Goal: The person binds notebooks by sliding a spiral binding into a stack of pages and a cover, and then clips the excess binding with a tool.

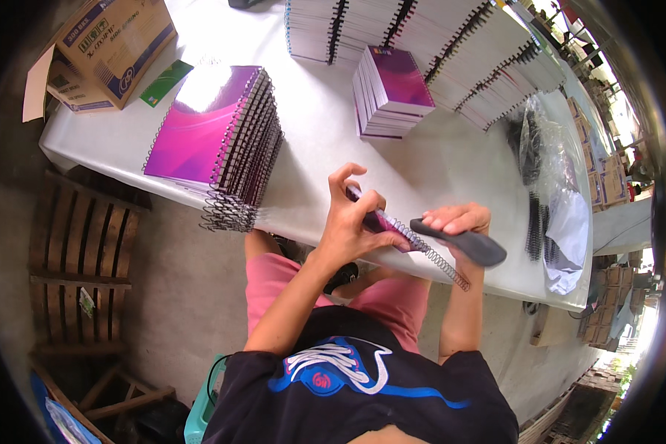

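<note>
My left hand (345,226) grips a small purple-covered notebook (375,222) edge-up over the front of the table. A dark wire coil (445,268) runs along the notebook's spine and sticks out well past its end towards the lower right. My right hand (460,219) is closed on a black, flat, sole-shaped piece (481,248), fingers on top, held right beside the coil; whether it touches the wire I cannot tell. Left of my hands, a stack of purple spiral notebooks (200,133) stands at the table edge, with loose coil ends hanging from its near corner.
A short stack of unbound purple books (399,78) sits beyond my hands. Behind it stand rows of black-bound page blocks (370,33). Plastic bags with black coils (544,200) lie at right. An open carton (115,55) and a green card (166,83) are at far left.
</note>
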{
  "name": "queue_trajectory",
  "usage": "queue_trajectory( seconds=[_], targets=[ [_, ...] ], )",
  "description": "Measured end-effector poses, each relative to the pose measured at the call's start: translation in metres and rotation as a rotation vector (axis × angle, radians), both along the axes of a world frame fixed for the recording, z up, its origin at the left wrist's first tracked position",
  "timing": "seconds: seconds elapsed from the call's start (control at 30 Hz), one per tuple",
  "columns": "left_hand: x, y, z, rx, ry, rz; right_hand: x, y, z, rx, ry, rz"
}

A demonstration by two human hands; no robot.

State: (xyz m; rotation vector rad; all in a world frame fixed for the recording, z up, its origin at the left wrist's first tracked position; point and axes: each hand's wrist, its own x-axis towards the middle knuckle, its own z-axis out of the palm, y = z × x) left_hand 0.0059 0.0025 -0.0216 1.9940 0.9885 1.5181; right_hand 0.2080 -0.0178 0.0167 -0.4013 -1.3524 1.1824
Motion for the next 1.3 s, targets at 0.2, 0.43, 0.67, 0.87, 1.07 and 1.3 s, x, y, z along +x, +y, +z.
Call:
queue_trajectory(
  seconds=[0.2, 0.43, 0.67, 0.87, 1.07, 1.3],
  targets=[
    [0.001, 0.002, -0.008, -0.165, -0.143, -0.071, -0.007, -0.001, 0.005, -0.131, -0.222, -0.184],
    [0.004, 0.013, -0.018, -0.352, -0.266, -0.145, -0.015, 0.009, 0.012, -0.1, -0.216, -0.134],
    [0.004, 0.012, -0.019, -0.336, -0.293, -0.223, -0.02, 0.022, 0.018, -0.041, -0.638, -0.242],
    [0.004, 0.01, -0.022, -0.333, -0.291, -0.242, -0.031, 0.021, 0.017, -0.156, -0.528, -0.187],
    [0.001, 0.009, -0.019, -0.263, -0.166, -0.166, -0.03, 0.027, 0.017, -0.167, -0.81, -0.358],
    [-0.016, 0.004, -0.006, -0.528, -0.435, -0.361, 0.043, -0.009, 0.012, -0.346, -1.302, -0.777]
  ],
)
